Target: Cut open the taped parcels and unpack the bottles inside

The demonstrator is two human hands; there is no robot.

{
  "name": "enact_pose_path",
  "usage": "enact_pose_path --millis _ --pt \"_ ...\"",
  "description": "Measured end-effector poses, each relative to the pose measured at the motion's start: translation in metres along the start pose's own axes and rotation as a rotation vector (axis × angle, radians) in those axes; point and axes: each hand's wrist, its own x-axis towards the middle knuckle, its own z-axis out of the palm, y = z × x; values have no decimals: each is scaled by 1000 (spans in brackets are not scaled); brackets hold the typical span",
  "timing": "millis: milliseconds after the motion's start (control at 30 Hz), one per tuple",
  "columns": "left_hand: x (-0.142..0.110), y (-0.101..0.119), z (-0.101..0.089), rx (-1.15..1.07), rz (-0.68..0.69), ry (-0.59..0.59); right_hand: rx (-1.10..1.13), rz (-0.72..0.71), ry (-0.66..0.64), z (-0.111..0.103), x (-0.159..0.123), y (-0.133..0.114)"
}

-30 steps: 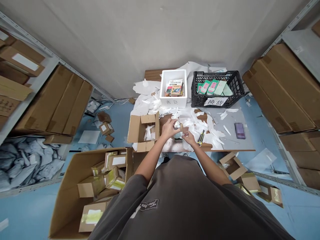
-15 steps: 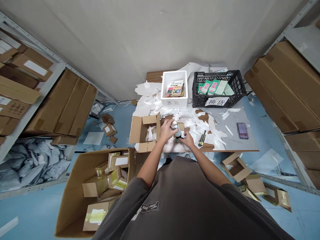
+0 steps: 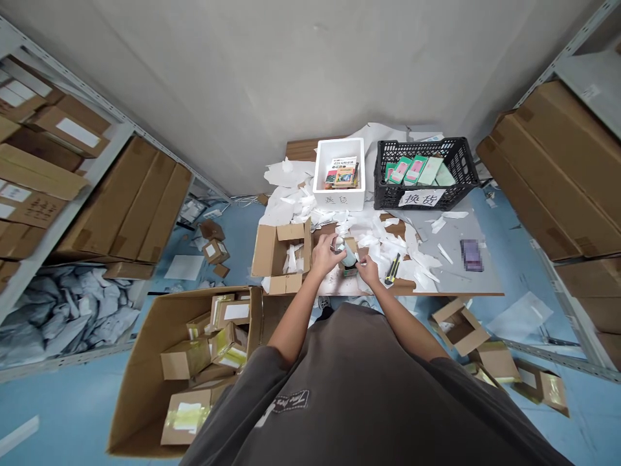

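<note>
My left hand point(image 3: 326, 255) is closed around the rounded top of a pale blue bottle-like container point(image 3: 349, 257), held tilted over the table's front edge. A small cardboard box point(image 3: 350, 243) shows just behind and around the container; whether the container is inside it I cannot tell. On the right side of the container, my right hand point(image 3: 367, 268) pinches a small white strip point(image 3: 358, 257), perhaps paper. To the left stands an open carton point(image 3: 276, 249) with white paper scraps inside. A black and yellow utility knife point(image 3: 392, 268) lies right of my right hand.
Torn white paper point(image 3: 376, 236) covers much of the table. At the back stand a white foam box point(image 3: 339, 199) of books and a black crate point(image 3: 427, 188) with green packs. A purple phone-like object point(image 3: 471, 254) lies right. A large carton point(image 3: 140, 369) of boxes stands lower left.
My right hand has drawn slightly right and up, and the white strip now shows in its fingers. My left hand keeps its hold on the container.
</note>
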Motion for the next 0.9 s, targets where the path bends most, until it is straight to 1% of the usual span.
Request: enact_pose_path --millis 133,233,333,433,567,700,767,900 --pt "-4 2 1 -10 -27 -2 86 97 43 0 0 4" --pt "-6 2 2 -7 -26 -6 140 146 21 0 -1 6" --pt "-8 3 2 -4 -28 -5 149 179 16 0 -2 6" --pt "-10 4 3 7 -21 -18 157 180 11 -1 -4 4" --pt "-12 3 7 35 -19 -50 180 143 -4 -2 -4 1" --pt "-16 -1 24 68 -52 -115 196 165 -9 -2 -5 1" --pt "-18 -5 38 84 -69 -145 201 186 -16 -2 -5 1" --pt "-23 -15 74 106 -93 -170 224 187 -56 0 -6 2"
